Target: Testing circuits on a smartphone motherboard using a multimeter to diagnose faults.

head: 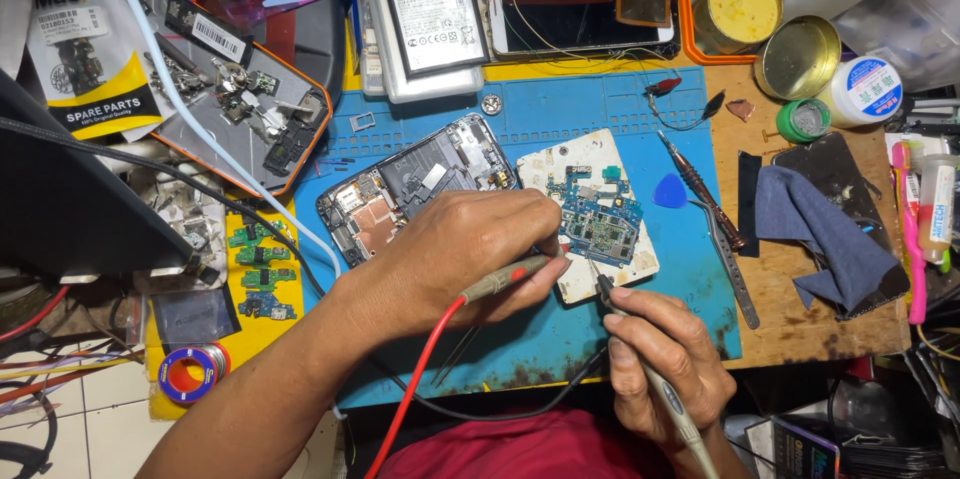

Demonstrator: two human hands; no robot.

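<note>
A cluttered wooden workbench (800, 324) fills the frame, its bare worn top showing at the right. A blue work mat (560, 329) covers the centre. On the mat lie an opened phone body (400, 189) at centre left, a white slab (630, 264) carrying a blue circuit board (598, 214) in the middle, and a blue pick (669, 191) to its right. A dark blue cloth (825, 239) lies on the wood at the right. Two round tins (770, 29) sit at the upper right. A yellow sheet (260, 269) with small green boards lies at the left.
</note>
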